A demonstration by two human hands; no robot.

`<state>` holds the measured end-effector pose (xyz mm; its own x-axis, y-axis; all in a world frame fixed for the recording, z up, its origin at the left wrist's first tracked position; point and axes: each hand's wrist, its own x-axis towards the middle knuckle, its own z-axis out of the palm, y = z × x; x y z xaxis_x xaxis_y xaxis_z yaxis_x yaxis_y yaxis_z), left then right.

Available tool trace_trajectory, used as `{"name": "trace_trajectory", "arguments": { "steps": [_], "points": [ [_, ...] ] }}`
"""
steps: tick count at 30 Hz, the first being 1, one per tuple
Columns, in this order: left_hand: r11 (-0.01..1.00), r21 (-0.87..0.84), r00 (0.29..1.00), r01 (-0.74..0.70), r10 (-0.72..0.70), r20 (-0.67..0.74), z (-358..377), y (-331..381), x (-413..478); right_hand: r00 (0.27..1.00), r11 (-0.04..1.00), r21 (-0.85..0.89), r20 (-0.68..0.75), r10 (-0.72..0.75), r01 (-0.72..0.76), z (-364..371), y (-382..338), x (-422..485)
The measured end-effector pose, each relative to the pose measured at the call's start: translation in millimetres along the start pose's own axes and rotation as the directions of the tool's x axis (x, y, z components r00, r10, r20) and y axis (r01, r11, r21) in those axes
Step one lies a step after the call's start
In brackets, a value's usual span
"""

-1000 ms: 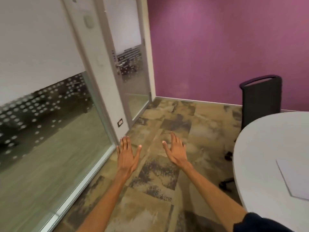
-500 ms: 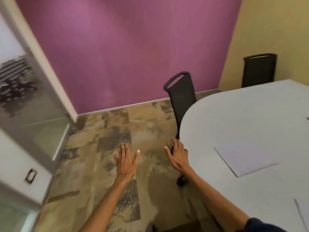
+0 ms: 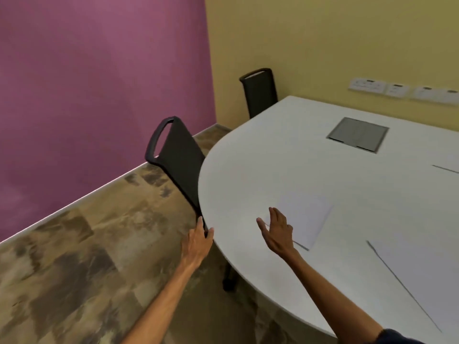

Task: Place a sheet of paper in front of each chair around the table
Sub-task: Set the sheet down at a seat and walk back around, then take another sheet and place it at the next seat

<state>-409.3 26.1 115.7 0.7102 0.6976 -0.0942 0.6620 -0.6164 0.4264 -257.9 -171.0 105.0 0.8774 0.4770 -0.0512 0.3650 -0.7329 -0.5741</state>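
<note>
Hands hang open and empty: left hand (image 3: 197,244) at the table (image 3: 248,175) edge by a chair (image 3: 178,157), right hand (image 3: 277,232) over a sheet (image 3: 305,219). Another sheet (image 3: 422,274) lies nearer.

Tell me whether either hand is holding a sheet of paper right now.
No: the left hand and right hand are both open and empty, and the sheets lie flat on the table.

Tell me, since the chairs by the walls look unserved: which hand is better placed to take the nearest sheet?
Probably the right hand: it hovers open over the table, at the corner of the nearest sheet. The left hand is at the table's edge, beside the near chair.
</note>
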Motion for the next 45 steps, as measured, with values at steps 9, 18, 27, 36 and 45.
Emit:
{"name": "trace_trajectory", "arguments": {
  "steps": [9,18,27,36,45],
  "points": [
    [0.959,0.052,0.956,-0.279,0.273,0.106,56.1,83.3,90.7,0.958,0.960,-0.011,-0.069,0.278,-0.279,-21.6,73.8,54.3],
    [0.979,0.055,0.899,-0.199,0.160,0.407,92.7,147.3,166.9,0.866,0.869,0.018,-0.072,0.494,-0.494,-44.1,130.1,97.4],
    [0.967,0.086,0.796,-0.239,0.144,0.588,139.2,196.8,206.1,0.745,0.746,0.093,-0.047,0.665,-0.660,-47.0,173.9,112.7],
    [0.948,0.042,0.725,-0.315,0.212,0.656,194.6,222.2,222.3,0.660,0.659,0.065,0.003,0.751,-0.750,-26.1,190.5,133.8],
    [0.940,0.070,0.736,-0.335,0.214,0.643,219.5,222.8,237.4,0.586,0.585,0.030,-0.004,0.811,-0.810,-1.2,188.1,152.6]
  ]
}}
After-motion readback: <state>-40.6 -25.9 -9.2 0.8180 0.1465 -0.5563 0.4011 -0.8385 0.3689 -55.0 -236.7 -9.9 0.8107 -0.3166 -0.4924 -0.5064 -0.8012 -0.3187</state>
